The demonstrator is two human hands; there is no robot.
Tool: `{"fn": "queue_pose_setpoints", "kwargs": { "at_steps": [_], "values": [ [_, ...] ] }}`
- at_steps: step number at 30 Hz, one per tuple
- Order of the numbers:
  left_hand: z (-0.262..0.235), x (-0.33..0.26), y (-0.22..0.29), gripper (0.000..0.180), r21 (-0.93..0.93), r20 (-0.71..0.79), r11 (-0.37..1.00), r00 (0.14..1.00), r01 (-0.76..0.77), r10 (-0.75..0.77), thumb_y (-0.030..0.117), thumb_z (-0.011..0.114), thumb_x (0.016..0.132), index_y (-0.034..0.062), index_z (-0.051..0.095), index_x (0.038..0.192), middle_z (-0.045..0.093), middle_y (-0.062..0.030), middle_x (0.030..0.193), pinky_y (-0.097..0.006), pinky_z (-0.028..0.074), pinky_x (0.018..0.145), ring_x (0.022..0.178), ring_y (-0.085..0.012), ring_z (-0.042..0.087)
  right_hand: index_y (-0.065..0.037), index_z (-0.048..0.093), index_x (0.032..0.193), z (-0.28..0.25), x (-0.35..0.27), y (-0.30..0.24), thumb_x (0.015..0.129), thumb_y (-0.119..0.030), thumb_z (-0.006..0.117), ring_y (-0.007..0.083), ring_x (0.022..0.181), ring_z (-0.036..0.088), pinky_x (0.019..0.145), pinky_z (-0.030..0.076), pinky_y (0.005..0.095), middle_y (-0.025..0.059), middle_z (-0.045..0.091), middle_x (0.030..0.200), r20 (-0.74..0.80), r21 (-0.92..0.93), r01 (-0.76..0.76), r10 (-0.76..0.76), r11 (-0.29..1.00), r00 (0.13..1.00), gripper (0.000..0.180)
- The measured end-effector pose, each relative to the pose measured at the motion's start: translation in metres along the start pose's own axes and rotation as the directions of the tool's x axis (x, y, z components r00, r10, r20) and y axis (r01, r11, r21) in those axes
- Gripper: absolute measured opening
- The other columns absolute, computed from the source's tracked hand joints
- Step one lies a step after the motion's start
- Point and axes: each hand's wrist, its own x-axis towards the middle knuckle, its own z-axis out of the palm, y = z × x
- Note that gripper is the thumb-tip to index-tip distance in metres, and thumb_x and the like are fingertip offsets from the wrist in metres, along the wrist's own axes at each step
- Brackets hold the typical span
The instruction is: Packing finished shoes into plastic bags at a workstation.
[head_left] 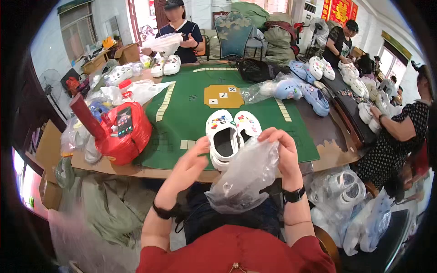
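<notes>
My right hand [283, 152] pinches the top edge of a clear plastic bag [246, 177] that hangs down over my lap. My left hand [193, 159] is at the bag's other side, fingers curled against its mouth and next to a pair of white clogs [231, 133]. The clogs stand side by side with small coloured charms on top, at the near edge of the green table mat [191, 109]. Both wrists wear dark bands.
A red plastic bag [125, 134] with a phone on it lies at the left. Blue clogs [302, 91] and bagged clogs lie at the right. A person across the table holds a bag over white clogs [166, 65]. Other people work at the right table. Bagged clogs [346, 191] pile beside my right.
</notes>
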Motion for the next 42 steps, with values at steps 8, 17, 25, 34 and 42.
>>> {"fn": "queue_pose_setpoints", "kwargs": {
  "at_steps": [8,17,25,34,42],
  "values": [
    [0.038,0.026,0.006,0.037,-0.204,0.373,0.815,0.813,0.542,-0.447,0.022,0.057,0.101,0.0022,0.057,0.133,0.065,-0.0031,0.116,-0.024,0.048,0.086,0.103,-0.0073,0.057,-0.001,0.058,0.121,0.024,-0.004,-0.013,0.097,-0.007,0.045,0.0292,0.12,0.057,0.101,0.046,0.0406,0.022,0.051,0.14,-0.001,0.18,0.0,0.0,0.984,1.0,0.028],
    [0.022,0.018,0.002,0.024,-0.279,-0.055,0.96,0.997,0.033,-0.051,0.007,0.059,0.095,0.002,0.054,0.117,0.061,-0.0024,0.11,-0.027,0.045,0.087,0.1,-0.0106,0.056,-0.001,0.054,0.133,0.011,-0.033,0.0,0.094,-0.026,0.068,0.0101,0.109,0.058,0.095,0.045,0.0275,0.0031,0.063,0.12,-0.003,-0.173,-0.332,0.337,0.927,0.942,0.048],
    [-0.041,0.021,0.01,0.021,0.691,-0.284,0.715,0.869,-0.107,0.405,0.008,0.072,0.087,0.0007,0.054,0.093,0.056,-0.0067,0.079,-0.031,0.047,0.065,0.07,-0.0172,0.054,-0.001,0.064,0.105,-0.04,-0.007,-0.002,0.102,-0.016,0.055,0.0069,0.066,0.059,0.059,0.046,0.0216,0.0008,0.062,0.082,-0.496,-0.472,-0.254,-0.017,0.844,0.868,0.017],
    [-0.056,0.037,-0.009,0.022,0.533,-0.403,0.84,0.843,-0.099,0.356,0.005,0.074,0.086,0.0008,0.055,0.097,0.056,-0.0037,0.083,-0.025,0.044,0.067,0.076,-0.0102,0.05,0.0,0.054,0.131,-0.007,0.007,0.038,0.086,-0.027,0.075,0.015,0.09,0.062,0.081,0.051,0.0314,0.0097,0.066,0.107,-0.286,-0.606,-0.356,0.224,0.711,0.932,0.057],
    [-0.075,0.047,-0.001,0.028,0.824,-0.152,0.539,0.848,-0.175,0.508,0.009,0.076,0.081,0.0004,0.059,0.101,0.063,-0.0131,0.092,-0.038,0.049,0.071,0.082,-0.0319,0.061,-0.003,0.053,0.127,-0.046,0.054,0.048,0.081,-0.011,0.077,0.0131,0.096,0.061,0.079,0.05,0.0263,0.0089,0.064,0.113,-0.24,-0.391,-0.108,0.012,0.914,0.971,0.053]
  ]
}}
